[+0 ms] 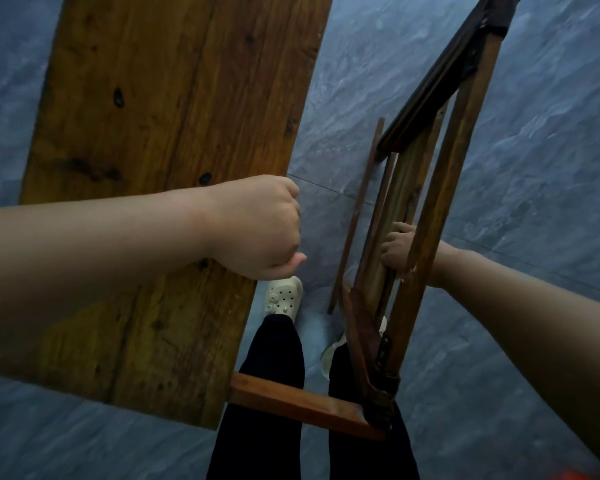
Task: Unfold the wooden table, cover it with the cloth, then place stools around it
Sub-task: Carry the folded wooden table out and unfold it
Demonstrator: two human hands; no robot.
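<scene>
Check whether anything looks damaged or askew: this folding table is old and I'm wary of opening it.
One thin slat stands apart from the leg frame, away from its other bars, possibly loose. Pale scuffs mark the frame beside the right hand gripping it. The tabletop, held by the left hand, shows only dark knots.

Top edge cuts tabletop [160,98], right hand [395,251] half hidden behind frame [447,188] bars, left hand [257,226] fingertips unseen
</scene>
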